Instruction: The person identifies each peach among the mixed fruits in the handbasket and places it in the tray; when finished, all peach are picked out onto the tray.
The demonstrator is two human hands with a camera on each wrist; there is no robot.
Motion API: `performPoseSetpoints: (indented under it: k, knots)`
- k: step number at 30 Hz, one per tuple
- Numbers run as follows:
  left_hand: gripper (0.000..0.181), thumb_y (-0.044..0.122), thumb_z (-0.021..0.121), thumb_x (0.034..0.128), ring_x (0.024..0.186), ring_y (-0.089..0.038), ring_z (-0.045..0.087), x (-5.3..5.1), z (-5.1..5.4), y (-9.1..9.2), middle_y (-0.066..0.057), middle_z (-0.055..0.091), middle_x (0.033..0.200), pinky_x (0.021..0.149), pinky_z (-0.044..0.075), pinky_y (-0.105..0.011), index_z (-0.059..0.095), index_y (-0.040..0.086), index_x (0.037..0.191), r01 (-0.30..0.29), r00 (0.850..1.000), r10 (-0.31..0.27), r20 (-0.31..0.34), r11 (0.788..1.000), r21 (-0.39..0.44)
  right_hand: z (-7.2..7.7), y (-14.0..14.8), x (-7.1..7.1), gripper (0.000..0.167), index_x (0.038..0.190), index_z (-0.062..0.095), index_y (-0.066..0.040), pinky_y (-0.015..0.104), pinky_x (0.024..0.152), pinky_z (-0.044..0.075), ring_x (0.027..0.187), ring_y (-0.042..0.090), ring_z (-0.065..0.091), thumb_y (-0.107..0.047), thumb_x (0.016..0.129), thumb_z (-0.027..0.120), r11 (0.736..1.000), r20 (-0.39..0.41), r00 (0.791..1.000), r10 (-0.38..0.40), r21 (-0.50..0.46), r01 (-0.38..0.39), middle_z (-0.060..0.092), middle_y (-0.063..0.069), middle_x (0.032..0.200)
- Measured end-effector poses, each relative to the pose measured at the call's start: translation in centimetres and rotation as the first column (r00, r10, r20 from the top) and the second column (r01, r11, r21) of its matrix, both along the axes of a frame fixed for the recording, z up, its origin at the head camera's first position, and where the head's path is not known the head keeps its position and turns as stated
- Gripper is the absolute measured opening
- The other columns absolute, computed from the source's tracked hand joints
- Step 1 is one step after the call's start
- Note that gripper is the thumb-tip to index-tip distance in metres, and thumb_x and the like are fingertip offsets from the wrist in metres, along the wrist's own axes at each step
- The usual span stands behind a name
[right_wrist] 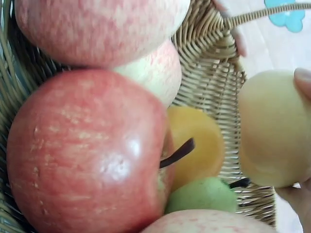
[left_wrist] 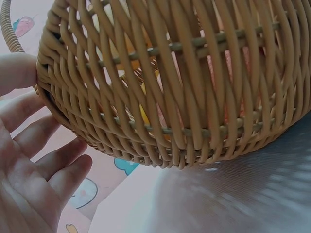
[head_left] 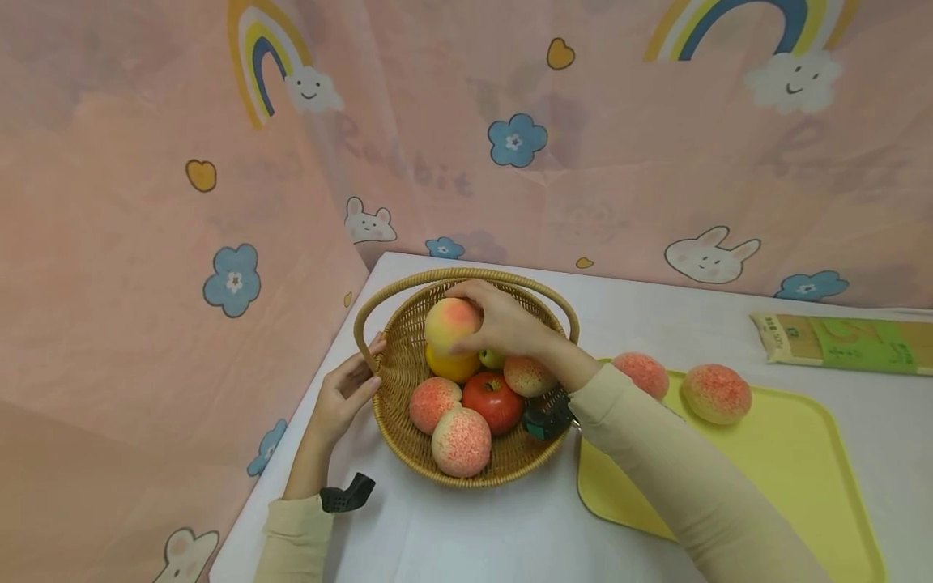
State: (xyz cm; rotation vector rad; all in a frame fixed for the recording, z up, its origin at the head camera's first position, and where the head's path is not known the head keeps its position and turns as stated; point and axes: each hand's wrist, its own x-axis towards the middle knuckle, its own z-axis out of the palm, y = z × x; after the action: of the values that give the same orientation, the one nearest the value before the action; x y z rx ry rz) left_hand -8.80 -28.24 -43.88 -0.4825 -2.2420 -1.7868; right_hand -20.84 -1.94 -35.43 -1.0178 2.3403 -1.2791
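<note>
My right hand grips a smooth yellow peach with a red blush above the fruit in a wicker basket. In the right wrist view this peach shows at the right edge, held between thumb and fingers. At the basket's left side, near the handle's foot, my left hand touches the weave from outside with its fingers fairly straight. Inside lie a red apple, speckled pink peaches, a yellow fruit and a green fruit, the last partly hidden.
A yellow tray lies right of the basket, partly under my right sleeve, with two speckled peaches near its far edge. A green-labelled packet lies behind it. The basket's handle arches at the back. A patterned pink cloth hangs behind.
</note>
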Motion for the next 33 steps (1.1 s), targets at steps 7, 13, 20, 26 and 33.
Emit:
performPoseSetpoints:
  k: [7,13,20,26,33]
  knots:
    - [0.045,-0.005,0.051,0.0901,0.134,-0.013,0.042,0.0,0.0,0.2,-0.022,0.035,0.148,0.108,0.038,-0.022,0.046,-0.007,0.135,0.004,1.000,-0.004,0.009,1.000,0.005,1.3,0.7,1.2,0.074,0.134,0.050,-0.018,0.036,0.091,0.050,0.106,0.016,0.057,-0.029,0.069,0.084,0.998,-0.066,0.996,0.065,-0.008,-0.065,0.050,-0.003,0.131]
    - [0.045,-0.007,0.050,0.0899,0.134,-0.015,0.042,0.1,-0.2,0.2,-0.025,0.034,0.148,0.107,0.038,-0.021,0.046,-0.006,0.135,0.006,1.000,-0.006,-0.010,1.000,-0.004,2.3,1.6,2.7,0.077,0.135,0.049,-0.017,0.035,0.089,0.051,0.108,0.014,0.056,-0.030,0.067,0.084,0.993,-0.127,0.985,0.117,0.005,-0.117,0.048,-0.004,0.135]
    - [0.045,-0.007,0.049,0.0897,0.134,-0.013,0.042,0.0,-0.2,0.5,-0.025,0.034,0.148,0.107,0.038,-0.021,0.046,-0.006,0.135,0.008,1.000,-0.008,-0.003,1.000,-0.009,2.8,4.0,4.8,0.077,0.133,0.051,-0.014,0.040,0.094,0.049,0.120,0.015,0.051,-0.030,0.066,0.084,0.981,-0.226,0.960,0.168,-0.056,-0.185,0.050,-0.001,0.137]
    - [0.045,-0.009,0.049,0.0892,0.134,-0.012,0.042,-0.1,0.1,0.5,-0.027,0.034,0.147,0.108,0.037,-0.021,0.045,-0.010,0.134,0.019,1.000,-0.019,-0.020,1.000,-0.003,2.7,7.2,6.5,0.077,0.134,0.049,-0.014,0.041,0.101,0.047,0.131,0.017,0.041,-0.024,0.067,0.086,0.968,-0.174,0.968,0.182,-0.144,-0.208,0.046,0.004,0.142]
    - [0.044,-0.009,0.049,0.0891,0.134,-0.007,0.041,0.3,0.5,0.4,-0.027,0.033,0.147,0.108,0.036,-0.020,0.044,-0.014,0.133,0.017,1.000,-0.017,0.001,1.000,0.005,1.7,11.3,8.1,0.081,0.135,0.047,-0.010,0.027,0.099,0.048,0.130,0.016,0.042,-0.013,0.065,0.087,0.954,-0.194,0.972,0.129,-0.244,-0.175,0.045,0.007,0.142]
